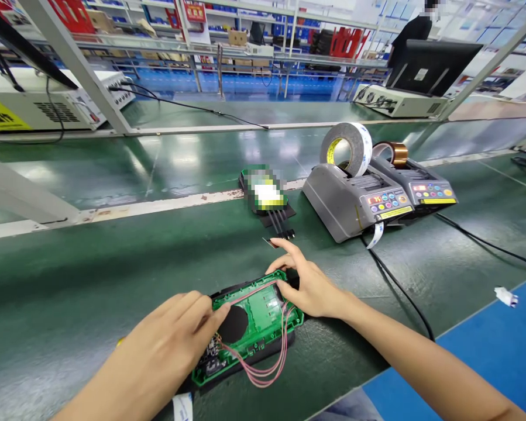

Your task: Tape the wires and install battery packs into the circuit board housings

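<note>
A green plastic housing [263, 313] lies open at a slant on the green bench. Inside it are a round black pad [233, 324] and a small circuit board at the near left end. Pink wires [263, 377] loop out over its front edge, and one strand runs along the far inner edge. My left hand [181, 327] rests on the left end, thumb and fingers closed at that strand. At the right end, my right hand [304, 280] has its thumb on the wire, its index finger stretched out beyond the far edge and the other fingers curled.
Two grey tape dispensers [346, 199] with tape rolls stand at the right back. Beyond the housing lies another green unit [265, 190] with black leads. Black cables [398, 286] cross the right side. A person [409, 35] is behind a monitor.
</note>
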`<move>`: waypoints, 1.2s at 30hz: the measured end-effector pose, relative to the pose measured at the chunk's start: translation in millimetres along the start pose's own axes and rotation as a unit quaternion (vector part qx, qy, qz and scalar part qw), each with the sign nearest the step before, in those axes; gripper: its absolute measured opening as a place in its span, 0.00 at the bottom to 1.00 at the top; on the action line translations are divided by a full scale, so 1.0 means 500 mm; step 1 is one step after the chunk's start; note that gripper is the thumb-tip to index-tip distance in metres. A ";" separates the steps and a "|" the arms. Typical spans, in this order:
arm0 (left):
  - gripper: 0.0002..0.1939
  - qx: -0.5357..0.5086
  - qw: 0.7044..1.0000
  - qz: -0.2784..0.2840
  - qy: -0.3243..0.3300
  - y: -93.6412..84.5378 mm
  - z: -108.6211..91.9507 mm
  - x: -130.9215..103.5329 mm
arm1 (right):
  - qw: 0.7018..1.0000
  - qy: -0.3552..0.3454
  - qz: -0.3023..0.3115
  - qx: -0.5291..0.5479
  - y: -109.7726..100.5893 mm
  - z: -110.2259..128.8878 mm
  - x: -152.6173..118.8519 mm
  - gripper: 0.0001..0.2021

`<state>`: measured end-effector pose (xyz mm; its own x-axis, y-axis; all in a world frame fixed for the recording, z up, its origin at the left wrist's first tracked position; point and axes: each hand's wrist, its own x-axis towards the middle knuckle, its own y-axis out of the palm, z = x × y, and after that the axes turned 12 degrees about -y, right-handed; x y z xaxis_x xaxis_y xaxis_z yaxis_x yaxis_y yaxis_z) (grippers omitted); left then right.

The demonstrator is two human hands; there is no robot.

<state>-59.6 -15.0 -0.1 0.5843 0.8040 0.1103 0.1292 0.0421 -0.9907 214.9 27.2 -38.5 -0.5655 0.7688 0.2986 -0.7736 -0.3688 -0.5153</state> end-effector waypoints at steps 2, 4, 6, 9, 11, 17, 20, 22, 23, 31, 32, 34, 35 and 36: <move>0.21 0.075 0.997 -0.006 0.035 -0.005 -0.013 0.018 | 1.000 0.010 -0.011 -0.013 0.007 0.004 0.005 0.40; 0.20 0.139 0.988 -0.013 0.059 -0.009 -0.025 0.035 | 0.999 0.026 -0.019 -0.022 0.012 0.006 0.010 0.42; 0.18 0.166 0.984 0.007 0.071 -0.010 -0.035 0.049 | 0.999 0.035 -0.017 -0.028 0.014 0.007 0.013 0.43; 0.17 0.176 0.982 0.030 0.067 -0.007 -0.041 0.059 | 0.999 0.032 -0.001 -0.042 0.015 0.008 0.017 0.42; 0.18 0.180 0.981 0.034 0.060 -0.002 -0.042 0.061 | 0.998 0.028 0.009 -0.057 0.015 0.008 0.018 0.42; 0.21 0.186 0.981 0.051 0.024 0.010 -0.042 0.059 | 0.997 0.027 0.020 -0.064 0.020 0.006 0.023 0.41; 0.20 0.171 0.984 0.047 -0.007 0.016 -0.043 0.056 | 0.997 0.031 0.019 -0.065 0.022 0.007 0.025 0.41; 0.19 0.174 0.984 0.045 -0.018 0.018 -0.046 0.052 | 0.997 0.033 0.018 -0.063 0.022 0.007 0.025 0.41; 0.19 0.178 0.983 0.043 -0.022 0.018 -0.047 0.050 | 0.997 0.034 0.018 -0.062 0.022 0.008 0.025 0.41; 0.22 0.147 0.987 0.050 -0.044 0.007 -0.052 0.039 | 0.997 0.037 0.021 -0.069 0.024 0.006 0.026 0.41; 0.22 0.122 0.991 0.036 -0.043 0.007 -0.050 0.036 | 0.997 0.038 0.023 -0.070 0.023 0.006 0.027 0.41; 0.21 0.069 0.997 0.001 -0.046 0.012 -0.045 0.027 | 0.996 0.039 0.030 -0.074 0.022 0.006 0.028 0.42; 0.21 0.045 0.998 -0.009 -0.051 0.015 -0.043 0.021 | 0.996 0.039 0.035 -0.079 0.020 0.007 0.028 0.42; 0.22 0.027 0.998 -0.010 -0.057 0.019 -0.040 0.015 | 0.995 0.037 0.042 -0.085 0.018 0.008 0.028 0.42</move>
<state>-37.8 -20.4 -6.9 0.4863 0.8651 0.1230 0.0944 0.0880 -0.9916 198.9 32.7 -35.9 -0.5980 0.7782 0.1919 -0.6614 -0.3439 -0.6665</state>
